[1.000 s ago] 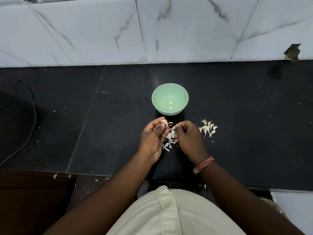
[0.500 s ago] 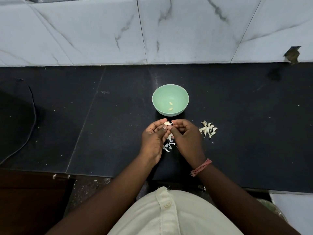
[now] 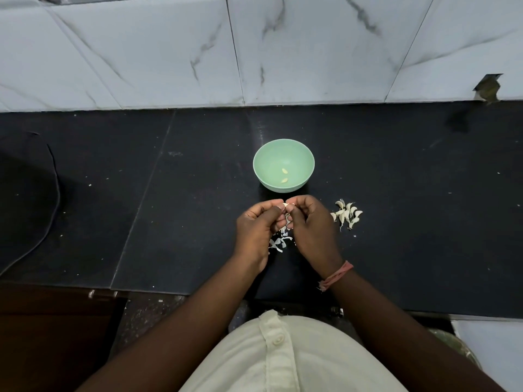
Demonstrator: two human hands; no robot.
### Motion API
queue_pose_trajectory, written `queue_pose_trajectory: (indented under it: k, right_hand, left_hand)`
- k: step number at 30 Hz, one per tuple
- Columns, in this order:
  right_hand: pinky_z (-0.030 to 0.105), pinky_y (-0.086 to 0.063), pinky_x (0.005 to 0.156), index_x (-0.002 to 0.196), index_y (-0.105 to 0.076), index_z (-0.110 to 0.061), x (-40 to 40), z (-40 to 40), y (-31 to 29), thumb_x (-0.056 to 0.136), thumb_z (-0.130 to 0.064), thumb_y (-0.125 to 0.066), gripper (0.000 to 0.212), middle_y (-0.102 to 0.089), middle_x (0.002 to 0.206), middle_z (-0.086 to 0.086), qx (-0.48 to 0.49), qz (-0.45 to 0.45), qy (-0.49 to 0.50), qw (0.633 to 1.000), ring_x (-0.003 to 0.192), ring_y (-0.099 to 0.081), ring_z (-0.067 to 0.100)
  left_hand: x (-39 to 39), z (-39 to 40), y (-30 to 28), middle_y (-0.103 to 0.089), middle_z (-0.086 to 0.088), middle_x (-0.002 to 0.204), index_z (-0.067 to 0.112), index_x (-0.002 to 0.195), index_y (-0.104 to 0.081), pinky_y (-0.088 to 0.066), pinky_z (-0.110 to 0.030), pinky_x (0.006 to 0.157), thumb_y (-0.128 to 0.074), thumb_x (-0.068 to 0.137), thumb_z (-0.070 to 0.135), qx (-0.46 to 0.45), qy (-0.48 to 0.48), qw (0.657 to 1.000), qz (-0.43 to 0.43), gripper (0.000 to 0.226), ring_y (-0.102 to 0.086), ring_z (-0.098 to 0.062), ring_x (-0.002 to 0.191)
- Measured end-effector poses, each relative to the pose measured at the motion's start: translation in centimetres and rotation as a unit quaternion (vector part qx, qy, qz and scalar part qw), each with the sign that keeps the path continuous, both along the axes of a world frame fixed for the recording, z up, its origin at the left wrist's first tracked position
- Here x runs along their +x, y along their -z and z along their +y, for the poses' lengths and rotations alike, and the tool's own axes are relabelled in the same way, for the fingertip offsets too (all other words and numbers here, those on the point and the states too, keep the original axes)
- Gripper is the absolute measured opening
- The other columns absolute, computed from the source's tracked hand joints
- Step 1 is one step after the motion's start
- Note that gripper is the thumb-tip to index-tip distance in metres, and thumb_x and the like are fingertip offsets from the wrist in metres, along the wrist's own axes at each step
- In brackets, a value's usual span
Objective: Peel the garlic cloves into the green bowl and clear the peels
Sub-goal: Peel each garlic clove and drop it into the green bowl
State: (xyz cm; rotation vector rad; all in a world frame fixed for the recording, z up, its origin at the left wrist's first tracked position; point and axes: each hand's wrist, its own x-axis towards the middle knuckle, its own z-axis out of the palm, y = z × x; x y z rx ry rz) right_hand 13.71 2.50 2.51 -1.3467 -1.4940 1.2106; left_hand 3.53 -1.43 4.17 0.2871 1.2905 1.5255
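A: Where the two hands meet just in front of the green bowl (image 3: 301, 149), what is being held?

B: A single garlic clove (image 3: 286, 205) is pinched between the fingertips of both hands. The left hand (image 3: 259, 232) is curled, with its thumb and forefinger closed on the clove from the left. The right hand (image 3: 312, 226) is likewise curled, and the clove is gripped by its fingertips from the right. A strip of loose skin is seen hanging below the clove, between the hands.

A: What is contained in the bowl?

B: Two peeled cloves (image 3: 284, 175) are seen lying on the bowl floor, close together and slightly right of centre. The rest of the interior is shown bare.

A: How are the remaining materials located?

B: A cluster of unpeeled cloves (image 3: 346, 213) is placed on the black countertop (image 3: 184, 207), just to the right of the right hand. A scatter of garlic peels (image 3: 278, 242) is spread on the countertop beneath and between the hands, partly hidden by them.

A: What else is recorded?

B: A pink thread band (image 3: 336, 275) is worn on the right wrist. White marble-pattern wall tiles (image 3: 169, 52) are set behind the countertop.
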Motion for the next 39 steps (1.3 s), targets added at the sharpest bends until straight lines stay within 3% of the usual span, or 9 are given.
queue_pose_trajectory:
  k: [8,19,22,24,26,28,36,37,39]
  right_hand:
    - [0.035,-0.054,0.06,0.087,-0.071,0.0,1.3,0.3,-1.0,0.095,0.002,-0.061,0.013,-0.064,0.069,0.024,-0.069,0.083,-0.022,0.994,0.058,-0.059,0.02]
    - [0.029,-0.055,0.056,0.087,-0.069,0.007,2.1,1.0,-2.0,0.091,0.009,-0.061,0.01,-0.066,0.064,0.013,-0.256,0.218,-0.03,0.941,0.06,-0.06,0.022]
    - [0.032,-0.057,0.059,0.083,-0.073,0.0,2.2,0.8,-1.9,0.09,0.005,-0.064,0.013,-0.067,0.065,0.016,-0.182,0.15,-0.026,0.972,0.059,-0.062,0.022]
    - [0.028,-0.056,0.063,0.078,-0.076,-0.009,2.1,0.6,-1.6,0.088,-0.002,-0.067,0.015,-0.07,0.068,0.011,-0.017,-0.007,-0.021,1.0,0.06,-0.065,0.016]
    - [0.027,-0.049,0.068,0.076,-0.076,-0.015,1.7,0.3,-1.2,0.085,-0.01,-0.068,0.013,-0.069,0.071,0.001,0.158,-0.172,-0.029,0.972,0.067,-0.063,0.013]
    - [0.033,-0.045,0.068,0.074,-0.072,-0.014,1.6,0.1,-0.7,0.085,-0.014,-0.064,0.014,-0.065,0.071,0.0,0.213,-0.242,-0.043,0.946,0.069,-0.06,0.016]
    - [0.034,-0.05,0.069,0.081,-0.072,-0.012,1.6,-0.2,-0.2,0.089,-0.009,-0.065,0.011,-0.068,0.079,0.002,0.248,-0.233,-0.049,0.939,0.074,-0.063,0.017]
    - [0.031,-0.051,0.069,0.08,-0.073,-0.011,1.7,-0.2,-0.3,0.088,-0.006,-0.065,0.013,-0.07,0.076,0.003,0.218,-0.19,-0.036,0.957,0.071,-0.065,0.017]
    - [0.029,-0.057,0.064,0.079,-0.075,-0.007,1.5,0.2,-1.1,0.089,0.001,-0.063,0.017,-0.071,0.07,0.011,0.025,-0.017,-0.006,1.0,0.063,-0.067,0.018]
  left_hand:
    - [-1.5,0.1,-0.6,-0.072,-0.016,0.079,-0.01,0.1,-0.072,-0.057,-0.021,0.064,-0.065,0.087,-0.004,-0.044,0.07,0.996,-0.015,0.016,-0.066,-0.016,0.066]
    - [-2.7,0.5,-1.4,-0.074,-0.014,0.081,-0.002,0.094,-0.074,-0.058,-0.023,0.067,-0.067,0.086,-0.009,-0.047,0.149,0.983,0.092,0.013,-0.069,-0.017,0.069]
    - [-2.3,0.6,-1.5,-0.074,-0.013,0.079,-0.001,0.093,-0.074,-0.06,-0.024,0.068,-0.066,0.087,-0.006,-0.083,0.142,0.985,0.052,0.011,-0.068,-0.015,0.067]
    - [-1.8,0.7,-1.4,-0.074,-0.012,0.078,-0.001,0.092,-0.074,-0.06,-0.023,0.066,-0.066,0.088,-0.004,-0.117,0.125,0.985,0.029,0.009,-0.067,-0.013,0.064]
    - [-1.3,1.0,-1.1,-0.074,-0.011,0.076,-0.003,0.091,-0.073,-0.059,-0.022,0.061,-0.066,0.087,-0.005,-0.138,0.087,0.986,0.034,0.009,-0.066,-0.012,0.061]
    - [-0.8,1.1,-1.0,-0.073,-0.013,0.075,-0.006,0.09,-0.073,-0.057,-0.02,0.057,-0.064,0.086,-0.006,-0.144,0.05,0.987,0.042,0.009,-0.064,-0.011,0.057]
    - [-0.5,0.8,-0.8,-0.068,-0.009,0.063,-0.005,0.084,-0.069,-0.058,-0.02,0.057,-0.069,0.085,-0.003,-0.151,0.024,0.987,-0.052,0.003,-0.065,-0.01,0.053]
    - [-0.9,0.9,-0.8,-0.07,-0.009,0.065,-0.005,0.086,-0.07,-0.059,-0.021,0.06,-0.068,0.086,-0.002,-0.149,0.043,0.986,-0.052,0.003,-0.066,-0.01,0.055]
    - [-1.7,0.9,-0.8,-0.073,-0.014,0.078,-0.007,0.095,-0.071,-0.061,-0.023,0.066,-0.066,0.088,-0.004,-0.132,0.089,0.987,-0.027,0.009,-0.07,-0.014,0.064]
